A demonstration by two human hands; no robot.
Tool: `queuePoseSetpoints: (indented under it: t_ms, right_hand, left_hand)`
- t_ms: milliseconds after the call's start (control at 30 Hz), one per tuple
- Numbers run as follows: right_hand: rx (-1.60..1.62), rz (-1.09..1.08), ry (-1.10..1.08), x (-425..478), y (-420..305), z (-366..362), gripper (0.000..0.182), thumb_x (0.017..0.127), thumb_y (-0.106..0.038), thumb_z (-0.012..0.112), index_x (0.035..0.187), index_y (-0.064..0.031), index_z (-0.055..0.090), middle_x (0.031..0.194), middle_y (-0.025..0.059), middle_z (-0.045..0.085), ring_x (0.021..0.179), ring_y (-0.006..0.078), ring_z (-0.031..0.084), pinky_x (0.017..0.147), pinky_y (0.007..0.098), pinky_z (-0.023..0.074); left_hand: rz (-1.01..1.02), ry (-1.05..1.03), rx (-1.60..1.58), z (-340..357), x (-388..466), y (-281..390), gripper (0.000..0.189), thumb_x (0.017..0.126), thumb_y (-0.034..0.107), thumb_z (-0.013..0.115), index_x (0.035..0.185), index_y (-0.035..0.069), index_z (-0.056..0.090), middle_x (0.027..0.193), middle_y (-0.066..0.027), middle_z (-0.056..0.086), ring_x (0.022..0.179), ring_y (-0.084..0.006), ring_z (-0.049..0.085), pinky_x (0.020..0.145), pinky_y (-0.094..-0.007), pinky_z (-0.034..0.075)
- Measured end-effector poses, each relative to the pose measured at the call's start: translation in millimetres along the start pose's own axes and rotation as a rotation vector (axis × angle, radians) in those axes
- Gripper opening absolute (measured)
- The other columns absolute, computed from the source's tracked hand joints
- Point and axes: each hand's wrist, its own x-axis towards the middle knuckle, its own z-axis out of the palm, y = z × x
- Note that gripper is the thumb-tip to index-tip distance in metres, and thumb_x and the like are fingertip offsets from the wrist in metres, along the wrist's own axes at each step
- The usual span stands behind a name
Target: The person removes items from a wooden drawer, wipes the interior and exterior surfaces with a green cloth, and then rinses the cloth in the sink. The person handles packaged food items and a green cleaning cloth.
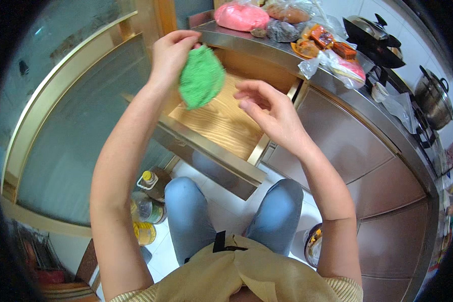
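A green cloth [201, 78] hangs from my left hand [173, 54], its upper end pinched between the fingers. It is slightly blurred and hangs above the pulled-out drawer [226, 117], whose wood-grain bottom shows bare. To the right of the cloth, my right hand [273, 113] hovers over the drawer's right side. Its fingers are curved and apart, with nothing between them. The metal-edged drawer front [211, 154] lies just ahead of my knees.
Plastic bags of food [241, 17] and orange packets [322, 37] crowd the steel counter edge. A black wok [377, 45] and a steel pot [433, 98] stand farther right. A glass door [83, 109] borders the left. Oil bottles [151, 185] and a bin [314, 241] are on the floor.
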Motion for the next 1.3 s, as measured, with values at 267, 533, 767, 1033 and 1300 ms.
queuePoseSetpoints:
  t_ms: [267,533,767,1033,1300]
  right_hand:
    - [0.397,-0.122,0.34,22.1,6.5,-19.1,0.028,0.093,-0.001,0.059,0.121,0.0007,0.058,0.108,0.007,0.065,0.096,0.0145,0.063,0.08,0.0288,0.055]
    - [0.737,0.196,0.413,-47.0,9.8,-48.3,0.036,0.101,-0.026,0.05,0.13,-0.0049,0.055,0.123,0.0081,0.062,0.113,0.0198,0.059,0.098,0.0371,0.0476]
    - [0.947,-0.002,0.247,-108.1,14.9,-42.6,0.035,0.096,-0.02,0.059,0.128,-0.0046,0.055,0.124,0.0104,0.06,0.114,0.0217,0.059,0.099,0.0388,0.0486]
    - [-0.127,0.007,-0.344,-78.1,-47.5,-22.3,0.028,0.078,-0.003,0.065,0.105,0.0025,0.062,0.095,0.0156,0.066,0.085,0.0227,0.066,0.08,0.033,0.051]
    - [-0.963,-0.362,-0.307,-64.8,-78.8,35.3,0.043,0.064,0.003,0.072,0.101,-0.0054,0.053,0.095,0.0164,0.059,0.087,0.0389,0.062,0.073,0.043,0.0509]
  left_hand:
    - [0.131,-0.065,-0.052,21.2,-23.6,61.5,0.022,0.085,0.013,0.065,0.102,0.0,0.071,0.09,-0.0031,0.067,0.082,-0.0111,0.061,0.075,-0.0227,0.046]
    - [0.412,-0.39,0.523,7.8,-82.5,60.4,0.04,0.081,0.01,0.062,0.121,0.005,0.064,0.116,-0.0077,0.061,0.117,-0.0178,0.056,0.103,-0.032,0.042]
    - [0.238,-0.186,0.861,-80.1,-113.9,0.5,0.038,0.091,0.024,0.06,0.125,0.008,0.063,0.14,-0.0162,0.051,0.136,-0.0299,0.041,0.112,-0.0392,0.033]
    - [0.317,-0.092,1.065,-107.3,-133.3,-45.9,0.043,0.103,0.04,0.04,0.129,0.012,0.061,0.143,-0.0148,0.049,0.142,-0.0346,0.033,0.116,-0.046,0.023]
    - [0.494,0.015,1.057,-102.5,-135.9,-62.9,0.039,0.102,0.039,0.043,0.131,0.019,0.06,0.14,-0.0087,0.053,0.136,-0.032,0.04,0.112,-0.0477,0.028]
